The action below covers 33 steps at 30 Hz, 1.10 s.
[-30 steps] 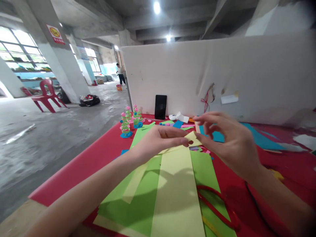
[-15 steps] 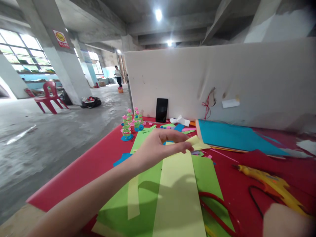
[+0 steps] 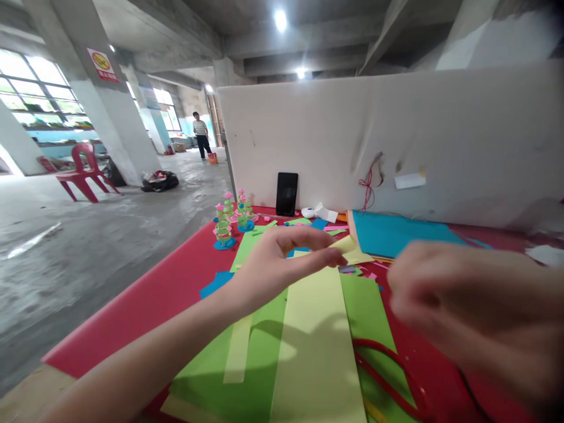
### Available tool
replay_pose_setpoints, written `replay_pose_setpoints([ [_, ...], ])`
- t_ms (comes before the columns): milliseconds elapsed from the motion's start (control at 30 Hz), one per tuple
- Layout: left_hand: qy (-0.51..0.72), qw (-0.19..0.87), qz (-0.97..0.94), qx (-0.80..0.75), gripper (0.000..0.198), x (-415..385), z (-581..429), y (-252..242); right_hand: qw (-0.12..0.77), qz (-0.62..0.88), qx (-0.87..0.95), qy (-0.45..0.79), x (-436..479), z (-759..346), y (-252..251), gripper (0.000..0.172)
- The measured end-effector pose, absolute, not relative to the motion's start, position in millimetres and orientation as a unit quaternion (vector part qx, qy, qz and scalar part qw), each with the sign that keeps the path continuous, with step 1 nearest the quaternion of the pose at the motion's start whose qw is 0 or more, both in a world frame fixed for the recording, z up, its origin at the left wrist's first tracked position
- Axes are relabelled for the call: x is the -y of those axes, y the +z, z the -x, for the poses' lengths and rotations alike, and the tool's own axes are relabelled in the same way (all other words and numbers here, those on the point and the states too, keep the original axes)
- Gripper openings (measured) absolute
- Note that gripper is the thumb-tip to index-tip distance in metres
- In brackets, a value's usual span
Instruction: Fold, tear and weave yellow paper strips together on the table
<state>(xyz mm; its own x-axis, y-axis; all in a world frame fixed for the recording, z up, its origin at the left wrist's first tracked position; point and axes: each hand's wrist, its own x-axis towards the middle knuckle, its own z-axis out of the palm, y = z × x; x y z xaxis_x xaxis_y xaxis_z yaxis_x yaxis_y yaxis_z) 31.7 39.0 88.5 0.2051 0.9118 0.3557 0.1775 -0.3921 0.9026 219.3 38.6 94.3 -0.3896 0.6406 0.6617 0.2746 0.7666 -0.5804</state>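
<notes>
My left hand (image 3: 282, 258) reaches over the middle of the table, thumb and fingers pinched on a small piece of pale yellow paper (image 3: 359, 254). Below it, a long pale yellow sheet (image 3: 312, 341) lies on green sheets (image 3: 259, 358), with a narrow yellow strip (image 3: 238, 352) to its left. At the right, my right hand (image 3: 432, 294) is raised and blurred by motion, its fingers curled in. Whatever it may hold is hidden. The yellow glue gun seen earlier is out of sight, in the area this hand covers.
Red looped handles (image 3: 383, 383) rest on the green sheet. Small paper towers (image 3: 224, 232) stand at the back left, and a black phone (image 3: 286, 194) leans on the white partition (image 3: 317, 129). Blue sheets (image 3: 396, 232) lie at the back right. A person (image 3: 201, 135) stands far off.
My right hand has risen from the lower right corner toward the left and now covers where the glue gun lay. My left hand keeps its pinch on the yellow paper, almost unmoved.
</notes>
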Motion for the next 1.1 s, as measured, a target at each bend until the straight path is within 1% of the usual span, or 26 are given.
replay_pose_setpoints([
  [67,0.495,0.366,-0.680,-0.398,0.015,-36,-33,90,0.475,0.303,0.804,0.189,-42,-217,100,0.006],
  [167,0.497,0.363,-0.688,-0.384,0.014,-33,-36,92,0.462,0.351,0.787,0.209,-50,-212,101,0.015],
  [267,0.502,0.348,-0.691,-0.387,0.014,-32,-38,92,0.459,0.367,0.777,0.226,-55,-208,98,0.015],
  [333,0.508,0.328,-0.692,-0.394,0.014,-32,-39,91,0.461,0.366,0.776,0.229,-54,-206,96,0.013],
  [533,0.502,0.249,-0.714,-0.420,0.011,-30,-39,90,0.462,0.348,0.784,0.226,-49,-205,93,0.002],
  [700,0.515,0.212,-0.721,-0.412,0.010,-28,-39,94,0.443,0.351,0.786,0.250,-53,-205,89,0.007],
  [800,0.512,0.211,-0.721,-0.416,0.010,-28,-38,94,0.445,0.351,0.781,0.261,-55,-202,87,0.008],
  [1100,0.513,0.224,-0.705,-0.436,0.010,-28,-38,93,0.465,0.336,0.772,0.274,-52,-199,86,0.004],
])
